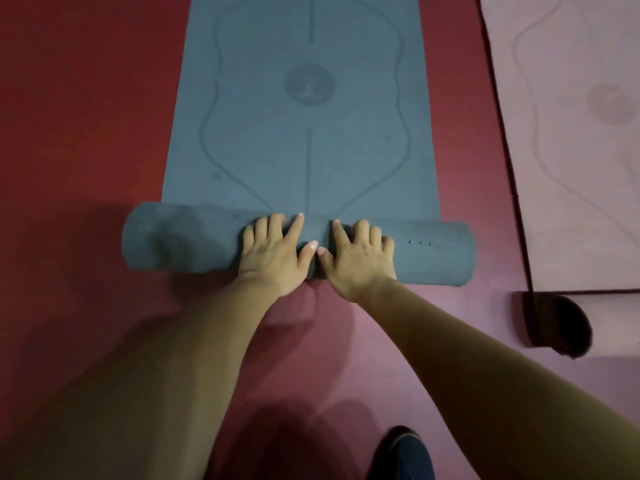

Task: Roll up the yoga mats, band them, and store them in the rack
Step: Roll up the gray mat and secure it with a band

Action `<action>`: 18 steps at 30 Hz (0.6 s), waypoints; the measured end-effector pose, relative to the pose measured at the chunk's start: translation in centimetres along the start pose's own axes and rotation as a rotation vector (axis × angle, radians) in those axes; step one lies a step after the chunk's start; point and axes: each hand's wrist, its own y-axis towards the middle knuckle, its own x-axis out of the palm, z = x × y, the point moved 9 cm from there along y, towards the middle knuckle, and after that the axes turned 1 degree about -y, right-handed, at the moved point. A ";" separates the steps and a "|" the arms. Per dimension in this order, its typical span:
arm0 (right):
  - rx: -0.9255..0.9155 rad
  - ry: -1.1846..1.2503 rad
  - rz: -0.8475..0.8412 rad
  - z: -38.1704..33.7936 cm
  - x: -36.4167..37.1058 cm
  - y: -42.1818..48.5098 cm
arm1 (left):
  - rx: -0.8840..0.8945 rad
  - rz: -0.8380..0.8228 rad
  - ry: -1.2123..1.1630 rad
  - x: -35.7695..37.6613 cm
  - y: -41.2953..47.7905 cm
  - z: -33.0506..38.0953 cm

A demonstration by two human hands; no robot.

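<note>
You are looking down at a blue mat (304,133) on a red floor (86,116), part rolled: the near end is wound into a thick roll (180,240) that lies crosswise just in front of you, while the rest of the mat lies flat beyond it, running away to the top of the view with its printed lines and round emblem showing. Your left hand (273,254) and right hand (356,261) rest side by side on the middle of the roll, thumbs almost touching, palms down, fingers spread and nearly straight over its top; neither hand grips, both press flat on it. The roll reaches well past each hand, a little further to your left than to your right. By my judgement the task is at an early stage: much of this mat is yet to be wound and its far end is out of view, so you need to push the roll away from you, keeping both ends even, then band it. No band and no rack are in view. To your right a pink mat (571,168) lies flat on the floor, apart from the blue one, not yet rolled; by its near corner sits a dark rounded shape (557,323), perhaps the end of another roll, though it is too dim to tell. A dark shoe (405,455) shows at the bottom edge, near your right forearm
</note>
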 end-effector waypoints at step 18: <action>0.057 0.109 -0.103 -0.4 6.9 -12.6 | 0.012 -0.083 -0.073 4.2 -12.9 -0.2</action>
